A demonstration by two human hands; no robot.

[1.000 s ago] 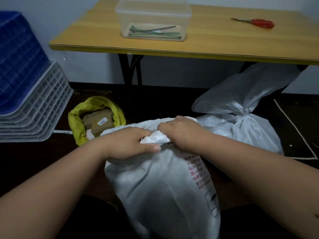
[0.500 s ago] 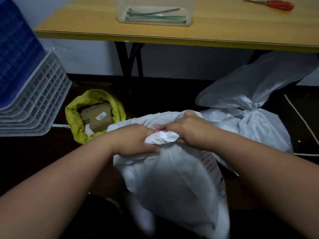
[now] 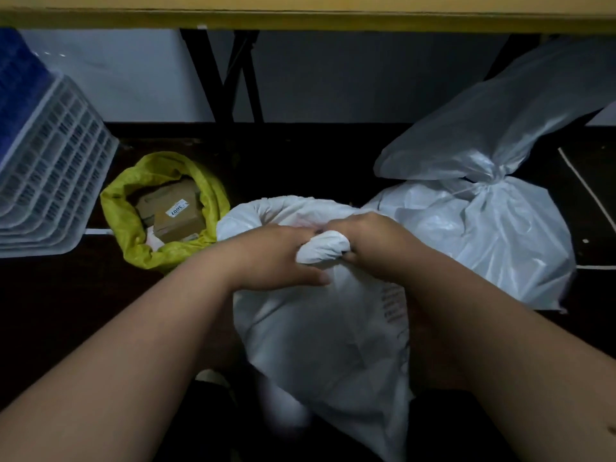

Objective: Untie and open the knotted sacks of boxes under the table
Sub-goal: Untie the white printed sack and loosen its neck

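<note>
A white sack [image 3: 326, 335] with red print stands on the dark floor right in front of me. Its neck is twisted into a knot [image 3: 321, 250]. My left hand [image 3: 273, 258] grips the neck from the left and my right hand [image 3: 370, 241] grips it from the right, fingers curled round the knot. Behind it to the right sits a second white sack [image 3: 483, 228], its neck tied with string. To the left a yellow sack [image 3: 133, 221] stands open, with cardboard boxes [image 3: 176, 211] showing inside.
The yellow table edge [image 3: 300, 20] runs along the top, with black legs [image 3: 233, 75] below it. Stacked white and blue crates [image 3: 50, 168] stand at the left. A white line [image 3: 590, 195] marks the floor at the far right.
The view has tilted down and closer, so the tabletop with its box and scissors is out of sight. Both hands stay on the knot, working it slightly rightward.
</note>
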